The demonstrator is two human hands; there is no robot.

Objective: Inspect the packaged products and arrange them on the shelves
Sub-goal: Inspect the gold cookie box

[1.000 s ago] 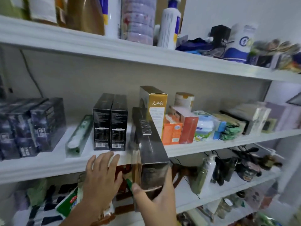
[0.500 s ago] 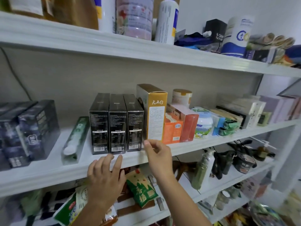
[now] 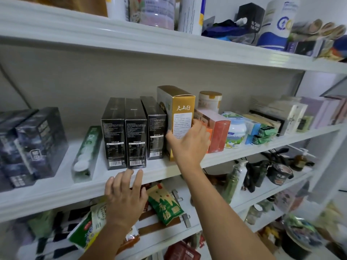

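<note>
right hand point(image 3: 189, 145) grips glossy gold carton point(image 3: 183, 108) | 3 black boxes point(image 3: 135, 132) beside

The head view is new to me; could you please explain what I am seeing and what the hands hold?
No machine here: a person wears a camera on the head, looking forward and down at their own hands. The right hand grips a tall gold box on the middle shelf, beside three black boxes. The left hand rests straight fingers on that shelf's front edge, holding nothing. A green packet lies one level down.
</note>
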